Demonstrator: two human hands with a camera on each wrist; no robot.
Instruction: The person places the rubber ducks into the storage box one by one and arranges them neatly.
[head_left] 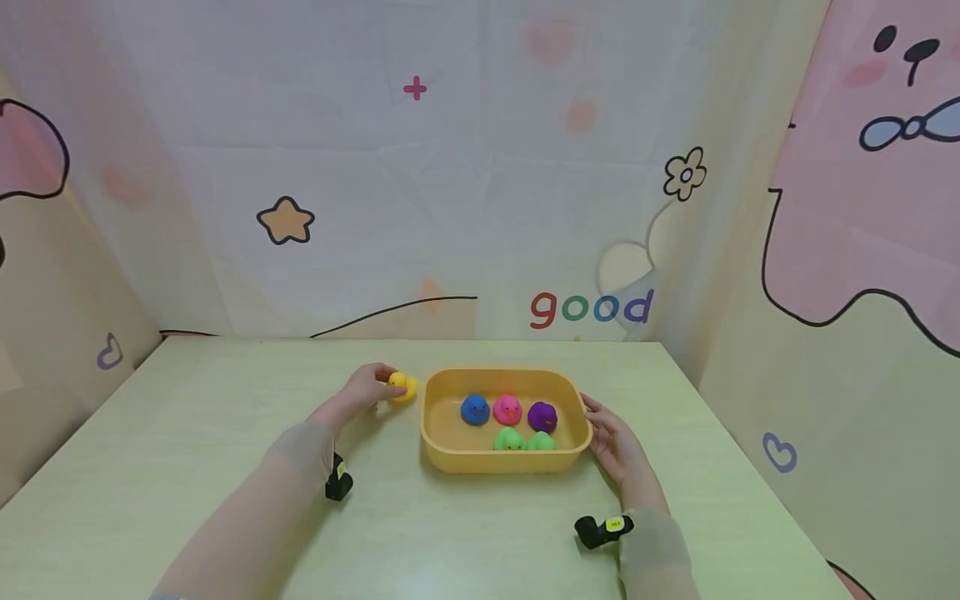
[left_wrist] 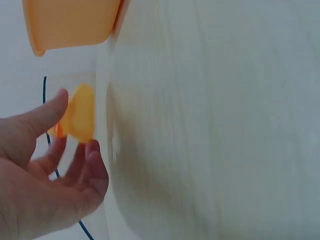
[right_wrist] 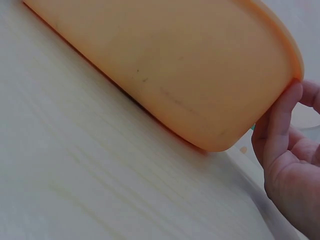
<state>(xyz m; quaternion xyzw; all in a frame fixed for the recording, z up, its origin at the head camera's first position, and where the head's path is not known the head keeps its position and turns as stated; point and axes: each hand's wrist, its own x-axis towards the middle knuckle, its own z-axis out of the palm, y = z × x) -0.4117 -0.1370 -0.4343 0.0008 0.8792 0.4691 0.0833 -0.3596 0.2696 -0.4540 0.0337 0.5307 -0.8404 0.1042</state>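
My left hand (head_left: 367, 387) pinches a yellow rubber duck (head_left: 402, 387) between thumb and fingers, just left of the basin. In the left wrist view, the duck (left_wrist: 81, 114) is held a little off the table. The yellow-orange plastic basin (head_left: 480, 461) stands on the table with several ducks in it. A blue duck (head_left: 475, 409), a pink duck (head_left: 507, 409) and a purple duck (head_left: 542, 417) sit towards its back. Two green ducks, one left (head_left: 509, 439) and one right (head_left: 542, 442), are partly hidden by the front wall. My right hand (head_left: 615, 440) touches the basin's right end with its fingers near the rim.
The pale wooden table (head_left: 465, 533) carries the basin. Behind it hangs a printed cloth (head_left: 465, 183) with a star, a flower and the word "good". More printed cloth (head_left: 847, 333) rises along the right side. Each wrist wears a small black camera.
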